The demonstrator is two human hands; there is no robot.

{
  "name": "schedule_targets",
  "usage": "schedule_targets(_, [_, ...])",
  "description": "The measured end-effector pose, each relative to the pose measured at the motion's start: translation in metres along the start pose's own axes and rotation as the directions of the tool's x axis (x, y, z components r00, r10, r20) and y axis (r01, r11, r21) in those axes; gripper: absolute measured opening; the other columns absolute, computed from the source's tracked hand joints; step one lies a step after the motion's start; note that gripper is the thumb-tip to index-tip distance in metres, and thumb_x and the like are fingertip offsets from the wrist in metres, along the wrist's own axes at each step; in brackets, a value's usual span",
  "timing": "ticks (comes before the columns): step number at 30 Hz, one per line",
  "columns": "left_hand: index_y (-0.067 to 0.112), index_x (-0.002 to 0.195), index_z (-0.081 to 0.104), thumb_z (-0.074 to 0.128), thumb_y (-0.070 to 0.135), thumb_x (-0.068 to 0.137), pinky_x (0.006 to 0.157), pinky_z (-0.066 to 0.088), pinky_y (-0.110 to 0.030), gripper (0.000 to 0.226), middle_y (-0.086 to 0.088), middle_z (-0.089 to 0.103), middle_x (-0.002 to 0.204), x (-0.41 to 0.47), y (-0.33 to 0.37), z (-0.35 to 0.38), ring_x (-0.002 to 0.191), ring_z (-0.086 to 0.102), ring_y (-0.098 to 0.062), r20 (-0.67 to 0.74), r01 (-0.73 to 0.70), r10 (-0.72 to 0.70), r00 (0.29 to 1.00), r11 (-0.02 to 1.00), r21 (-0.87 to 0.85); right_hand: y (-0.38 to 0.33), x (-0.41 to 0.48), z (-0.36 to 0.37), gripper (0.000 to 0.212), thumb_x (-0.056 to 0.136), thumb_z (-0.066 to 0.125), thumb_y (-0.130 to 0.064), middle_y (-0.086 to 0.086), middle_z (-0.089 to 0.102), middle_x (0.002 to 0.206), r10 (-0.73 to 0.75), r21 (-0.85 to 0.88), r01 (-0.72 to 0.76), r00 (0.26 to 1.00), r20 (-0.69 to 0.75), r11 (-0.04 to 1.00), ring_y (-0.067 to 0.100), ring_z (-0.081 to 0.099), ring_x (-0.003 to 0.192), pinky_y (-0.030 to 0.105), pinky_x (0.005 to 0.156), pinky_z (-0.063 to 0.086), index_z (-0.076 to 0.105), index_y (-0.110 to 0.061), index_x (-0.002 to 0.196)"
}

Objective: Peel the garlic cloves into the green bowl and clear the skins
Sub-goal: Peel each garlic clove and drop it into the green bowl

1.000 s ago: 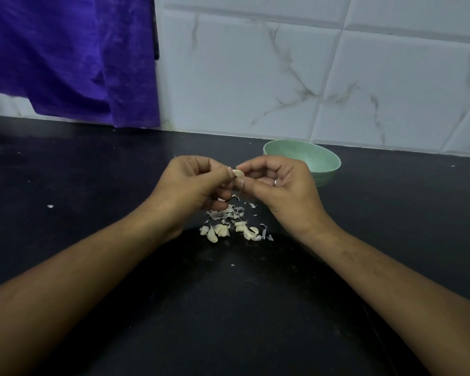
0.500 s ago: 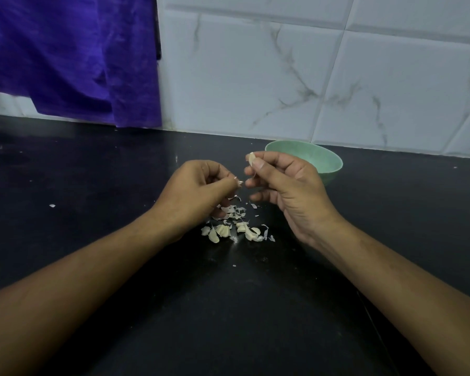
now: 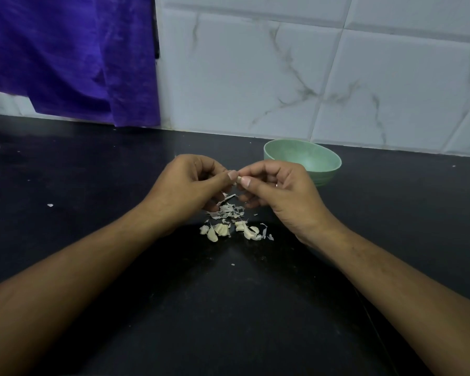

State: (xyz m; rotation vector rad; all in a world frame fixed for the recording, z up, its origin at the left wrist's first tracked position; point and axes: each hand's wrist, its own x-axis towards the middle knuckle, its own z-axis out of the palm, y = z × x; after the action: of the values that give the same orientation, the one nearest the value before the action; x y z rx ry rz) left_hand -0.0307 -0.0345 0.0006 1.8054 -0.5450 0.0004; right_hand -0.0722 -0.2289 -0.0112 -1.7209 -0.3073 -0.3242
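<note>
Head camera view, looking forward and down along two bare forearms that reach in from the lower corners and meet over a black countertop [image 3: 92, 172].

The left hand [image 3: 185, 185] and the right hand [image 3: 282, 194] are raised just above the counter, fingers curled inward, thumb tips almost touching. Between them they pinch one small pale garlic clove [image 3: 238, 179]. The right thumb and forefinger grasp it from the right, and the left thumb and forefinger nip its left end. The clove is mostly hidden by the fingertips. A thin strip of skin [image 3: 229, 196] hangs just under the left fingers; whether it is attached to the clove cannot be told.

Directly below the hands, a scatter of papery grey-white skins [image 3: 228, 208] lies on the counter. Just nearer the camera, touching the skins, sits a small cluster of cream-coloured garlic cloves [image 3: 220, 230].

The green bowl [image 3: 324, 176] stands upright on the counter behind the right hand, close to the wall; the hand covers its near left edge. The part of its inside that shows is plain green.

One stray white scrap [image 3: 50, 205] lies well apart to the left, and a tiny fleck [image 3: 232, 264] lies nearer the camera.

Behind the counter rises a wall of white marbled tiles [image 3: 255, 77]. A purple cloth [image 3: 65, 55] hangs over its upper left part.
</note>
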Motion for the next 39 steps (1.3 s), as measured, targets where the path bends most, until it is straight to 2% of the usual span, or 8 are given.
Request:
schedule_targets(6, [-0.005, 0.096, 0.075, 0.071, 0.015, 0.098, 0.056, 0.058, -0.026, 0.020, -0.011, 0.074, 0.082, -0.002, 0.004, 0.001, 0.066, 0.065, -0.012, 0.047, 0.085, -0.080, 0.996, 0.990, -0.110, 0.001, 0.001, -0.002, 0.012, 0.095, 0.071, -0.003, 0.017, 0.078, 0.090, -0.043, -0.050, 0.042, 0.999, -0.013, 0.998, 0.022, 0.074, 0.079, 0.037, 0.078, 0.061, 0.076, 0.000, 0.106])
schedule_targets(11, [-0.007, 0.094, 0.074, 0.072, 0.012, 0.096, 0.053, 0.057, -0.025, 0.019, -0.010, 0.074, 0.081, -0.003, 0.006, 0.004, 0.064, 0.064, -0.011, 0.023, 0.127, -0.125, 0.992, 0.978, -0.168, 0.003, 0.001, 0.000, 0.012, 0.094, 0.070, 0.002, 0.018, 0.077, 0.088, -0.083, -0.048, 0.081, 0.996, -0.034, 0.996, 0.016, 0.074, 0.078, 0.031, 0.076, 0.062, 0.075, 0.003, 0.105])
schedule_targets(16, [-0.004, 0.081, 0.073, 0.072, 0.003, 0.092, 0.053, 0.058, -0.026, 0.014, -0.010, 0.070, 0.070, -0.005, 0.007, 0.009, 0.060, 0.061, -0.015, -0.058, 0.137, -0.151, 0.987, 0.971, -0.195, 0.004, 0.000, 0.005, 0.011, 0.094, 0.071, 0.003, 0.014, 0.078, 0.087, -0.096, -0.067, 0.093, 0.995, -0.040, 0.993, 0.018, 0.076, 0.079, 0.026, 0.076, 0.060, 0.076, 0.001, 0.103])
schedule_targets(21, [0.004, 0.070, 0.071, 0.067, -0.002, 0.091, 0.054, 0.058, -0.027, 0.022, -0.010, 0.067, 0.066, -0.005, 0.007, 0.011, 0.056, 0.059, -0.015, -0.114, 0.134, -0.156, 0.981, 0.975, -0.179, 0.003, -0.002, 0.011, 0.012, 0.094, 0.069, 0.004, 0.016, 0.078, 0.086, -0.089, -0.028, 0.088, 0.995, -0.047, 0.996, 0.014, 0.075, 0.077, 0.022, 0.072, 0.058, 0.076, 0.002, 0.103])
schedule_targets(27, [-0.001, 0.075, 0.072, 0.069, 0.000, 0.090, 0.053, 0.057, -0.027, 0.015, -0.012, 0.066, 0.068, -0.004, 0.008, 0.009, 0.058, 0.058, -0.017, -0.106, 0.089, -0.107, 0.989, 0.983, -0.163, -0.005, -0.002, 0.008, 0.013, 0.091, 0.075, -0.002, 0.019, 0.077, 0.086, -0.069, -0.027, 0.068, 0.997, -0.030, 0.997, 0.025, 0.076, 0.080, 0.032, 0.078, 0.063, 0.074, 0.002, 0.104])
schedule_targets(30, [-0.002, 0.079, 0.071, 0.069, 0.003, 0.092, 0.054, 0.057, -0.026, 0.014, -0.010, 0.068, 0.068, -0.003, 0.008, 0.009, 0.058, 0.061, -0.015, -0.094, 0.066, -0.080, 0.992, 0.987, -0.144, -0.005, -0.002, 0.010, 0.013, 0.092, 0.074, 0.000, 0.024, 0.076, 0.090, -0.040, 0.050, 0.042, 0.998, -0.038, 0.998, 0.041, 0.075, 0.090, 0.049, 0.090, 0.060, 0.072, 0.004, 0.104])
schedule_targets(36, [0.004, 0.078, 0.071, 0.069, 0.009, 0.094, 0.063, 0.061, -0.034, 0.017, -0.011, 0.068, 0.069, -0.004, 0.003, 0.010, 0.064, 0.064, -0.017, -0.034, 0.077, -0.079, 0.996, 0.996, -0.050, -0.007, -0.001, 0.007, 0.012, 0.090, 0.075, -0.005, 0.011, 0.074, 0.089, 0.129, 0.285, -0.105, 0.989, -0.066, 0.953, 0.022, 0.069, 0.087, 0.042, 0.087, 0.060, 0.076, -0.005, 0.103])
schedule_targets(39, [0.005, 0.083, 0.075, 0.068, 0.012, 0.095, 0.062, 0.062, -0.035, 0.016, -0.012, 0.071, 0.073, -0.005, 0.002, 0.007, 0.066, 0.068, -0.018, -0.016, 0.057, -0.056, 0.998, 0.998, 0.031, -0.007, -0.001, 0.004, 0.013, 0.091, 0.074, -0.007, 0.011, 0.075, 0.093, 0.168, 0.300, -0.150, 0.985, -0.037, 0.942, 0.021, 0.070, 0.088, 0.037, 0.083, 0.060, 0.077, -0.007, 0.104])
